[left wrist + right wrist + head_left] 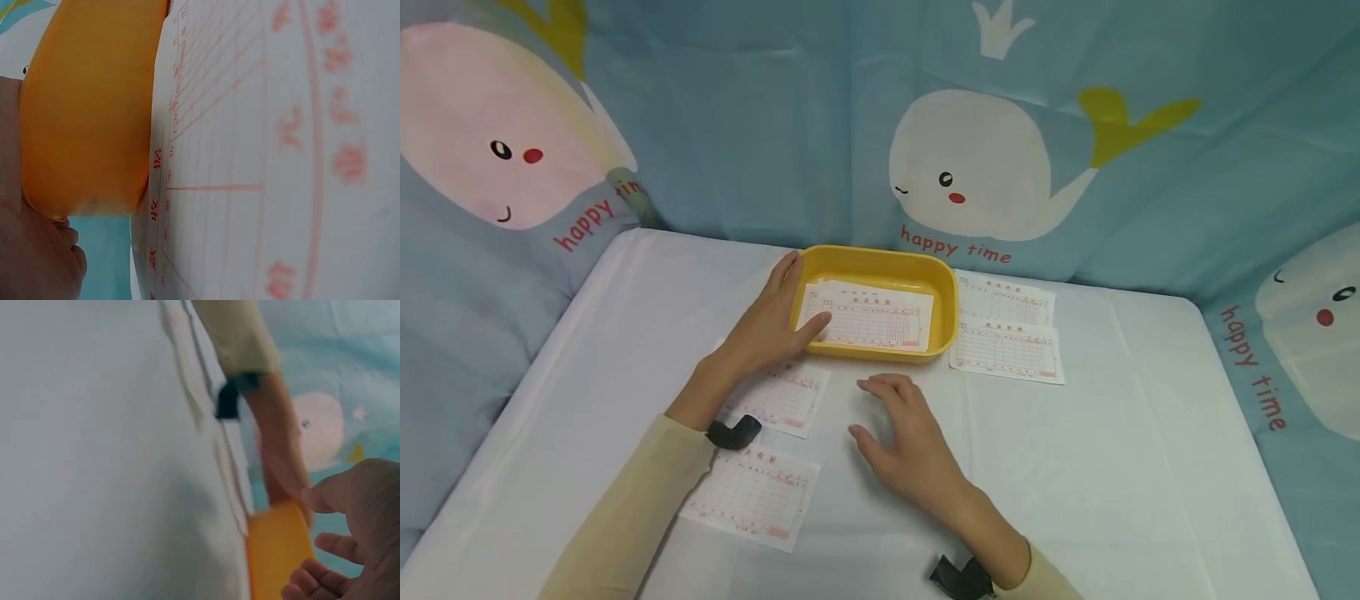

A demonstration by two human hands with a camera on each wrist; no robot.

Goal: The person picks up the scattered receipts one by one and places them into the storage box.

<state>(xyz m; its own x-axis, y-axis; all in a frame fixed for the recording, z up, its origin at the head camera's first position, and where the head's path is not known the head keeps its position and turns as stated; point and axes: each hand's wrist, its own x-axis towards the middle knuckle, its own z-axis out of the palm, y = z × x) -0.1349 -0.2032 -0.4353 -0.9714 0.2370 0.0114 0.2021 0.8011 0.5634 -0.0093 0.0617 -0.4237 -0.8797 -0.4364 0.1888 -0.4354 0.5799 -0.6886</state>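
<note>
A yellow plastic tray (880,357) lies at the far middle of the table, with a stack of red-printed receipt slips (868,321) in it. My left hand (767,325) grips the tray's left end, thumb over the near rim and fingers along the outer side. In the left wrist view, curled fingertips show past the tray's orange-looking wall (94,112). Nearer to me, my right hand (917,450) hovers over the cloth with loosely bent fingers and nothing in them. The right wrist view shows that hand (369,531) with thumb and fingers apart.
Two receipt slips (1007,352) lie overlapping against the tray's right side. More slips (756,496) lie on the left, partly under my left forearm. White cloth (1135,450) covers the table, and a blue whale-print curtain (775,125) stands behind and at both sides.
</note>
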